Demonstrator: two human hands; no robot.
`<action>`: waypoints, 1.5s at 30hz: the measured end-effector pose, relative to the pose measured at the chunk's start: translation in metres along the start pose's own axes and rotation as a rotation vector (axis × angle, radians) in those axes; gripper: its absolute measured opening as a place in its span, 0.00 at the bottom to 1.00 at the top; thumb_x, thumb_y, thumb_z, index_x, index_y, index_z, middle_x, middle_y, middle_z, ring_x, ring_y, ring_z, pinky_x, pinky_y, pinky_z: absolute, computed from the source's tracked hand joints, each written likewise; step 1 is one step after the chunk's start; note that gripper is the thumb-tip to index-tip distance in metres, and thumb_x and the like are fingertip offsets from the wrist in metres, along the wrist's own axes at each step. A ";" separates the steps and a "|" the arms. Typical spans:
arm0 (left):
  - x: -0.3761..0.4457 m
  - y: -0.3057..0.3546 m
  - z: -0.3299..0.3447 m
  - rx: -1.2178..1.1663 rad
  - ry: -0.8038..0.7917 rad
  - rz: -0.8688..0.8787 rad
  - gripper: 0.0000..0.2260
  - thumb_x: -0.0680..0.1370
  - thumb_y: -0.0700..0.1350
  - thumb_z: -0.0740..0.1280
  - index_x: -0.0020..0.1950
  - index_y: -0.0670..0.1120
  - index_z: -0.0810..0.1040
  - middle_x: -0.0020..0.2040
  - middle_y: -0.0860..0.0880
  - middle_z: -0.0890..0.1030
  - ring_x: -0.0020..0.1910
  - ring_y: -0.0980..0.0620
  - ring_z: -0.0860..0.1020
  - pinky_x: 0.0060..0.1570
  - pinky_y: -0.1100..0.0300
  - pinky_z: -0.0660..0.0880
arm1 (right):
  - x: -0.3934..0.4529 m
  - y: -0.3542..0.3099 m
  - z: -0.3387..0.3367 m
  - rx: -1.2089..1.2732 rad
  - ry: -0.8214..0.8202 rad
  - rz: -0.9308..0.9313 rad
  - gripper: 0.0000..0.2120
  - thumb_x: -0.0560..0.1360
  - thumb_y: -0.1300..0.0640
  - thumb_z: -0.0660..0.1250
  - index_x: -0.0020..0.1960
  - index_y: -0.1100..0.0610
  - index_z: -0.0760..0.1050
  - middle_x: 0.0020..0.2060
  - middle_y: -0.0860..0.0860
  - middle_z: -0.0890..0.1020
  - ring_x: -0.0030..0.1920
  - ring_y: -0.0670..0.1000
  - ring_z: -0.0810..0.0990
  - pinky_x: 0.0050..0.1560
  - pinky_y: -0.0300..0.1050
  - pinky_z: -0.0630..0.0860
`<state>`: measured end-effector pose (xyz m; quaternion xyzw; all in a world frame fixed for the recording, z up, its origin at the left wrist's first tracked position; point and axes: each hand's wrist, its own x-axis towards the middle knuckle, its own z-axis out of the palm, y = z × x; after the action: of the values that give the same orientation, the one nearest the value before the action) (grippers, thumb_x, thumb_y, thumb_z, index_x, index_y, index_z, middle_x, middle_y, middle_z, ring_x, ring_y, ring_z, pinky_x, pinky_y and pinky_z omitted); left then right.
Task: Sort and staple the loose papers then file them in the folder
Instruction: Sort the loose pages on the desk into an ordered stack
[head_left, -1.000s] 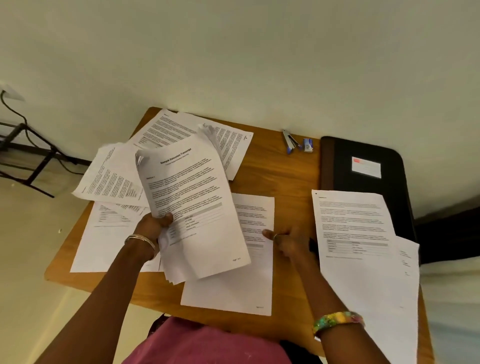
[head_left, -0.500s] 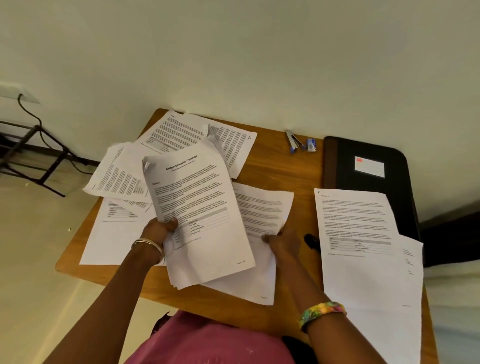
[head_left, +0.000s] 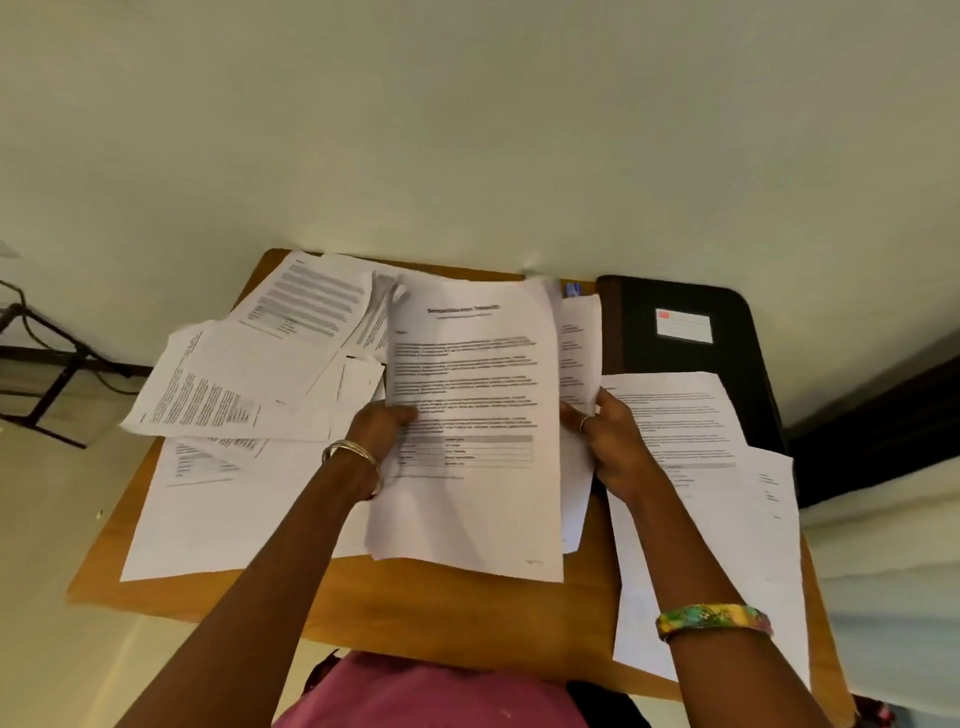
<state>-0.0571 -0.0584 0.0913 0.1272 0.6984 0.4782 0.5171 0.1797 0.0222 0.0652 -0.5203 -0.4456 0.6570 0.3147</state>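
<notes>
I hold a stack of printed papers (head_left: 472, 426) upright over the middle of the wooden table (head_left: 467, 603). My left hand (head_left: 376, 431) grips the stack's left edge, thumb on the front page. My right hand (head_left: 610, 441) pinches a single sheet (head_left: 579, 353) at the stack's right side, just behind the front page. A black folder (head_left: 685, 332) with a white label lies at the back right. The stapler is hidden behind the raised papers; only a small blue bit (head_left: 571, 287) shows above them.
Loose printed sheets (head_left: 249, 384) overlap across the table's left half. Two more sheets (head_left: 706, 467) lie on the right, hanging over the front edge. A black metal rack (head_left: 36, 364) stands on the floor to the left. The wall runs right behind the table.
My right hand lifted the sheet off the table and brought it up to the stack. My left hand swung the stack right, so it now hides the stapler.
</notes>
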 end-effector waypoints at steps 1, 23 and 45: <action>-0.002 0.003 0.008 0.023 -0.018 0.015 0.11 0.77 0.36 0.62 0.58 0.38 0.75 0.49 0.44 0.79 0.44 0.46 0.78 0.46 0.55 0.76 | -0.003 -0.001 -0.001 0.003 -0.015 -0.012 0.13 0.75 0.58 0.68 0.60 0.55 0.74 0.50 0.53 0.83 0.48 0.53 0.84 0.47 0.53 0.81; -0.010 -0.028 0.094 0.365 -0.189 0.305 0.23 0.77 0.39 0.64 0.68 0.46 0.58 0.58 0.45 0.78 0.49 0.47 0.81 0.43 0.55 0.81 | -0.018 0.005 -0.076 -0.189 0.049 -0.084 0.25 0.73 0.64 0.69 0.66 0.52 0.66 0.57 0.50 0.77 0.58 0.51 0.77 0.48 0.38 0.77; 0.000 -0.027 0.062 0.381 -0.058 0.589 0.14 0.74 0.44 0.69 0.58 0.52 0.71 0.54 0.56 0.78 0.50 0.59 0.78 0.49 0.62 0.77 | -0.011 -0.011 -0.037 -0.299 0.145 -0.183 0.18 0.76 0.60 0.66 0.65 0.57 0.69 0.59 0.53 0.77 0.56 0.52 0.76 0.59 0.47 0.74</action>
<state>0.0034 -0.0389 0.0691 0.4307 0.6934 0.4642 0.3437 0.2180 0.0271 0.0778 -0.5646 -0.5597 0.5131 0.3237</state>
